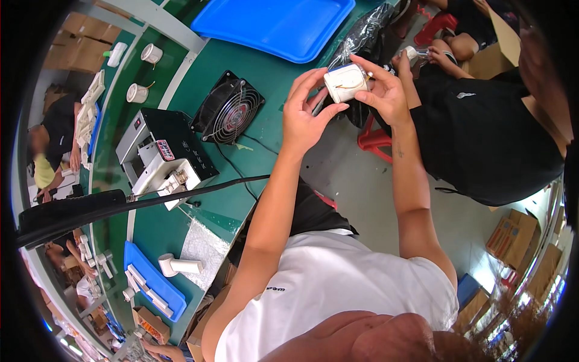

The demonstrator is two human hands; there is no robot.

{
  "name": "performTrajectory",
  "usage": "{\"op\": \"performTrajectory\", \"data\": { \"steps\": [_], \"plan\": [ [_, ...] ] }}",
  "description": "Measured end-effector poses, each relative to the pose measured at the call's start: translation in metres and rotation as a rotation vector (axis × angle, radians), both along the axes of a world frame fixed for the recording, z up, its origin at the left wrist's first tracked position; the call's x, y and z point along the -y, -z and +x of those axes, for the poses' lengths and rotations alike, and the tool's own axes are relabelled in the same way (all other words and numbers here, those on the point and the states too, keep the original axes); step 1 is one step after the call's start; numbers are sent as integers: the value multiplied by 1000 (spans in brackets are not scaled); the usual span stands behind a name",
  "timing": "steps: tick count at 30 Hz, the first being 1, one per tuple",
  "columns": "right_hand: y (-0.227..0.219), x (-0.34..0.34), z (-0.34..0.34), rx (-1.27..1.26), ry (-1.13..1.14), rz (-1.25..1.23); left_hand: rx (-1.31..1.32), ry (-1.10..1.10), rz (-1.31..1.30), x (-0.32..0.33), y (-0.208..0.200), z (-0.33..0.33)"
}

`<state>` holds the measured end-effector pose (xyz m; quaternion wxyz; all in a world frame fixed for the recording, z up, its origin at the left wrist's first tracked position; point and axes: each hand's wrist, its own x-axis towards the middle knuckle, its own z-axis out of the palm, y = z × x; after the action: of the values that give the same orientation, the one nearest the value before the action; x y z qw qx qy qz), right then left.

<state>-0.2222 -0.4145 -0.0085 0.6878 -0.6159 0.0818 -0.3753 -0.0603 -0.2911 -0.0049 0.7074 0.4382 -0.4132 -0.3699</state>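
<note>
A short white cylindrical housing [346, 84] with a thin yellowish wire on its side is held up past the bench edge, between my two hands. My left hand [306, 114] grips its left side, thumb below and fingers above. On the opposite side, my right hand [387, 95] closes round it, the thumb pressing near its lower edge. What lies behind the housing is hidden. Left of my hands, a black fan [232, 111] with a round wire guard stands on the green bench [274, 78].
A black-and-white bench machine [166, 154] stands left of the fan, its cable trailing over the bench. Two similar white housings [137, 93] sit beyond it. A blue tray [271, 27] lies at the far end, another [175, 295] nearer. A person in black [482, 133] is close at right.
</note>
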Motion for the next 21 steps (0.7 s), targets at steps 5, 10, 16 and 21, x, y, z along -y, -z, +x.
{"op": "performTrajectory", "data": {
  "steps": [5, 10, 16, 21],
  "plan": [
    [3, 1, 0, 5, -15, 23, 216, -106, -52, -1, 1, 0],
    [1, -1, -2, -6, -23, 34, 160, -85, -28, 0, 1, 0],
    [4, -2, -2, -6, -38, 42, 153, -88, -35, -3, 1, -1],
    [8, 3, -1, 23, -45, 42, 133, -83, -30, 1, 3, -1]
  ]
}}
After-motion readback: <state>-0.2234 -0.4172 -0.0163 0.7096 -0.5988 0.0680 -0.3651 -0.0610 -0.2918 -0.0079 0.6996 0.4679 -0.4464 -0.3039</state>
